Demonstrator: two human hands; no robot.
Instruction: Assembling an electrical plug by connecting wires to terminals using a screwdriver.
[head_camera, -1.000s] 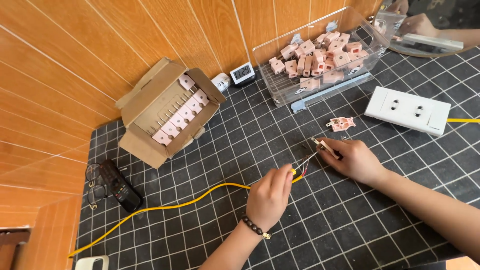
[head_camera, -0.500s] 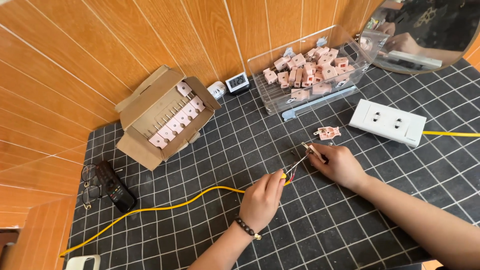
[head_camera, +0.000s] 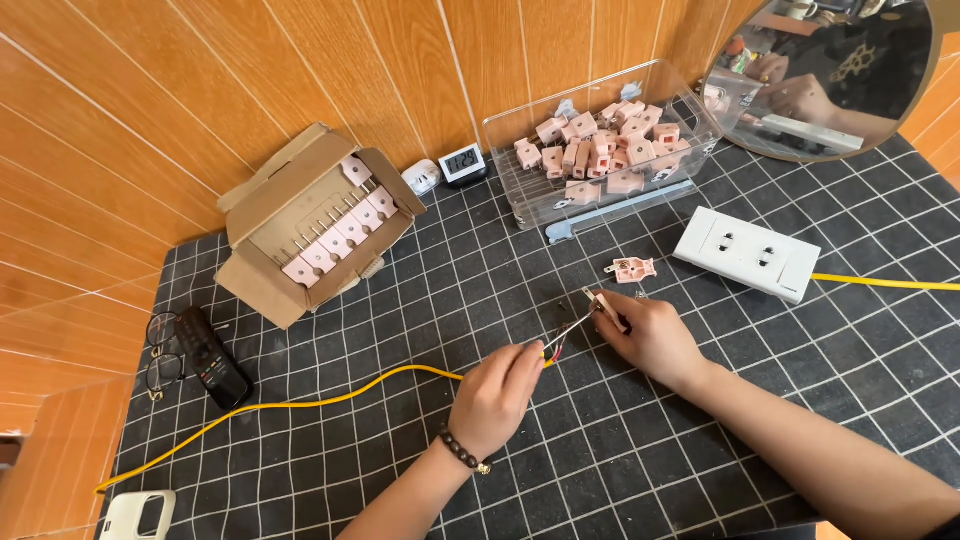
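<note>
Near the frame's centre, the left hand still pinches the yellow cable while the right hand keeps pinching its bared wires at a pink plug piece; nothing has shifted.

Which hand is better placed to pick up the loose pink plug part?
Probably the right hand: the pink plug part lies just beyond its fingers, while the left hand pinches the yellow cable farther away.

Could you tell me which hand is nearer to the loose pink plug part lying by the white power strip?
Right. The right hand lies just below the pink plug part; the left hand, pinching the yellow cable, sits farther down-left.
</note>
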